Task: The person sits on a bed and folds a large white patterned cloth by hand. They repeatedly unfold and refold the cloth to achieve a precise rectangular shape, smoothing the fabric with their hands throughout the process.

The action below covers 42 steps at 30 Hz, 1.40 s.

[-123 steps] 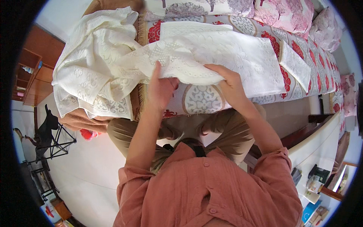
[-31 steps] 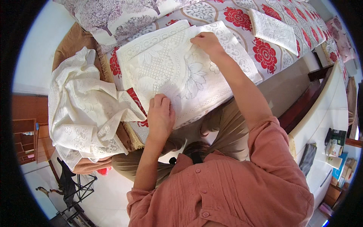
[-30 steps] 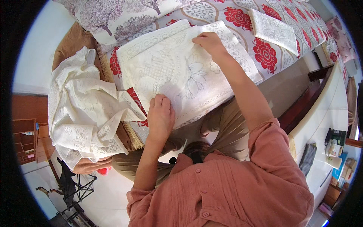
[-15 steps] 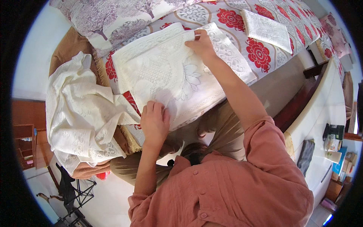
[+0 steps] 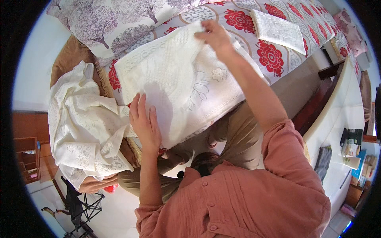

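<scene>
A white patterned cloth (image 5: 166,71) lies folded in layers on the red-flowered cover in front of me. My right hand (image 5: 216,39) is at its far edge, with the fingertips closed on a fold of the top layer. That layer is raised, and below it a part with flower motifs shows. My left hand (image 5: 146,125) rests near the left side of the cloth, fingers stretched out and thumb apart, gripping nothing. A loose heap of similar white cloth (image 5: 85,123) hangs over the brown armrest beside it.
A smaller folded white cloth (image 5: 278,31) lies farther right on the flowered cover (image 5: 271,57). A pillow with a tree print (image 5: 107,23) leans behind. At the right stands a pale-topped table (image 5: 337,115) with a dark cloth (image 5: 323,160). A black folding frame (image 5: 89,206) stands lower left.
My right hand has moved slightly away from me, drawing the top layer's edge farther over the cloth. My left hand has shifted left and away, and its fingers have straightened.
</scene>
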### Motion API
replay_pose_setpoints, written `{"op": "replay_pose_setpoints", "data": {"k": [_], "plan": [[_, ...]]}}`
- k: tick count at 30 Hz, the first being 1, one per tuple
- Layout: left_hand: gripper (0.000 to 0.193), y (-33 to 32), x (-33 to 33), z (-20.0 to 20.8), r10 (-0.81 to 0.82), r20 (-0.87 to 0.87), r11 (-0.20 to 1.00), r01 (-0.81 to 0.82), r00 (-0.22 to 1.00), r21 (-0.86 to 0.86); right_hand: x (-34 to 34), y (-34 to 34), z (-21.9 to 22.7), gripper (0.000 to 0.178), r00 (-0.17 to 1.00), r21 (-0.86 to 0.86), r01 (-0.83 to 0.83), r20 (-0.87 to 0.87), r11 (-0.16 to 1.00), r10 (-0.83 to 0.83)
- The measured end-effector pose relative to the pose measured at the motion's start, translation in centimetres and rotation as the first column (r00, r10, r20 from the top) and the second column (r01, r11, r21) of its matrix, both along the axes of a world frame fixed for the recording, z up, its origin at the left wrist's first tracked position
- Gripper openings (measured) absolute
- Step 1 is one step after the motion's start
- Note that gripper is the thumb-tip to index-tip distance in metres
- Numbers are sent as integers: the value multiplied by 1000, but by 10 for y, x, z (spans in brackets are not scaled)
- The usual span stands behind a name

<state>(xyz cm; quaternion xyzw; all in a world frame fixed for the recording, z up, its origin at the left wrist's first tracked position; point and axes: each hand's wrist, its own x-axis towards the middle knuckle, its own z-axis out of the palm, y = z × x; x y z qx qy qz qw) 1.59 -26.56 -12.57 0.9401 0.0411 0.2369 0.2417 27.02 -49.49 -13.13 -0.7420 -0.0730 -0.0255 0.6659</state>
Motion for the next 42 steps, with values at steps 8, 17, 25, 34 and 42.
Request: {"op": "replay_pose_setpoints", "data": {"k": [8, 17, 25, 34, 42], "plan": [[42, -30, 53, -9, -127, -183, 943, 177, 975, 283, 47, -78, -44, 51, 961, -369, 162, -153, 915, -231], [52, -1, 125, 2, -82, 100, 973, 58, 992, 225, 63, -82, -70, 53, 958, -197, 265, -57, 944, -281], [33, 77, 184, 23, -478, -371, 783, 195, 796, -590, 52, -81, -68, 55, 971, -138, 221, -63, 965, -231], [49, 107, 182, -4, -251, -395, 966, 256, 884, -39, 35, -72, -53, 56, 959, -178, 263, -56, 948, -277], [55, 55, 114, -7, 42, -65, 984, -53, 997, -168, -131, -3, -35, 52, 917, -307, 270, 372, 913, -146]]}}
